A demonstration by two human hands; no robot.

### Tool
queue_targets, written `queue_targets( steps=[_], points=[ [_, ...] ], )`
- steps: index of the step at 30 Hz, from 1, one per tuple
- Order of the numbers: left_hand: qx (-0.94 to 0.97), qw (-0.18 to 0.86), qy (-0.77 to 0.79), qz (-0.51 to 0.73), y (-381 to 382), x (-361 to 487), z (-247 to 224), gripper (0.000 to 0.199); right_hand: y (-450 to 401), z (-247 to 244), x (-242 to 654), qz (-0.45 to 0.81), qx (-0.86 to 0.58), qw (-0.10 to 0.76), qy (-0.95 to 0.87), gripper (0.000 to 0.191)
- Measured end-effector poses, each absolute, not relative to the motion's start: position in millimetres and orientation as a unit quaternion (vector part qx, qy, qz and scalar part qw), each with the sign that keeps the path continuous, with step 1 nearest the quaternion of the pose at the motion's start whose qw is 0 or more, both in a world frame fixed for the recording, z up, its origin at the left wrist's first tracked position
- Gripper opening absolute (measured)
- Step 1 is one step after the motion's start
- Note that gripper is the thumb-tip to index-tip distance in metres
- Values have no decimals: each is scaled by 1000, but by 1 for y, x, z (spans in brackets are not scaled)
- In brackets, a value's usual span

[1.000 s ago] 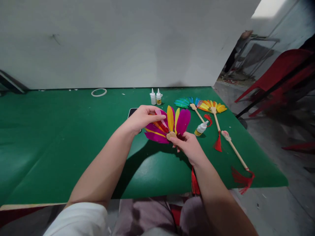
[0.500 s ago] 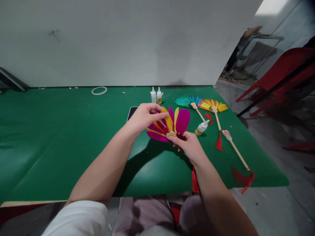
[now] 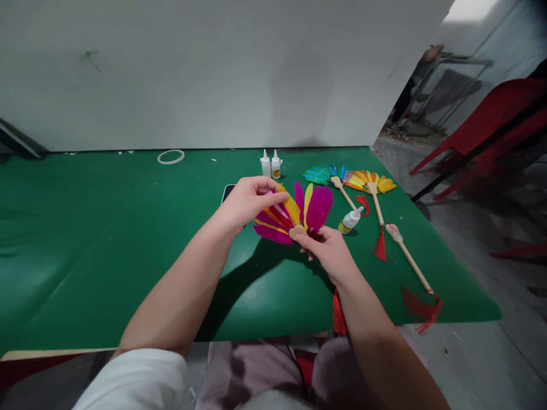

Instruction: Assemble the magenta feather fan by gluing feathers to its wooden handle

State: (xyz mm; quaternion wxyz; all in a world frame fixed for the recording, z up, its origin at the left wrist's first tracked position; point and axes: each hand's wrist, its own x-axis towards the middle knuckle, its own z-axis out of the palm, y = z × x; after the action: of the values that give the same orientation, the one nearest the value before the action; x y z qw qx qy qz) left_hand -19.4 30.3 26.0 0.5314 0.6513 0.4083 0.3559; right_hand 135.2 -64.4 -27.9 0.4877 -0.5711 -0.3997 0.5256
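Note:
A fan of magenta, yellow and orange petals (image 3: 319,208) is held up over the green table (image 3: 128,245). My right hand (image 3: 327,250) pinches its wooden base (image 3: 298,232), thumb on the front face. My left hand (image 3: 256,199) grips a yellow petal (image 3: 292,209) on the fan's upper left between thumb and fingers. Below my right hand hangs a red tassel (image 3: 339,314). Just right of the fan, a small white glue bottle (image 3: 351,220) leans over on the table. The fan's handle is mostly hidden by my right hand.
Blue-green (image 3: 320,174) and yellow-orange (image 3: 371,182) fans lie at the right, near a bare wooden handle (image 3: 412,262) with a red tassel. Two bottles (image 3: 270,165) stand at the back. A white ring (image 3: 171,157) lies back left. A phone-like dark object (image 3: 227,192) is partly behind my left hand.
My left hand has shifted slightly left and up, with the yellow petal still in it. The magenta and yellow petals on the right lean a little further right. My right hand keeps its hold.

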Motion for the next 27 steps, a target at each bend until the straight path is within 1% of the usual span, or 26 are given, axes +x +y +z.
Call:
queue_targets(
  steps=[10,14,21,23,27],
  points=[
    [642,550,411,342,31,-22,28,19,-64,-30,135,525,-563,501,-395,29],
    [641,551,400,353,29,-19,29,19,-64,-29,135,530,-565,492,-397,28],
    [667,502,389,389,25,-15,28,17,-65,-27,133,537,-566,459,-424,31],
    [669,498,390,389,27,-16,28,21,-65,-27,133,539,-568,459,-421,31],
    [661,495,401,397,32,-23,31,35,-65,-27,134,540,-562,482,-401,31]
  ],
)
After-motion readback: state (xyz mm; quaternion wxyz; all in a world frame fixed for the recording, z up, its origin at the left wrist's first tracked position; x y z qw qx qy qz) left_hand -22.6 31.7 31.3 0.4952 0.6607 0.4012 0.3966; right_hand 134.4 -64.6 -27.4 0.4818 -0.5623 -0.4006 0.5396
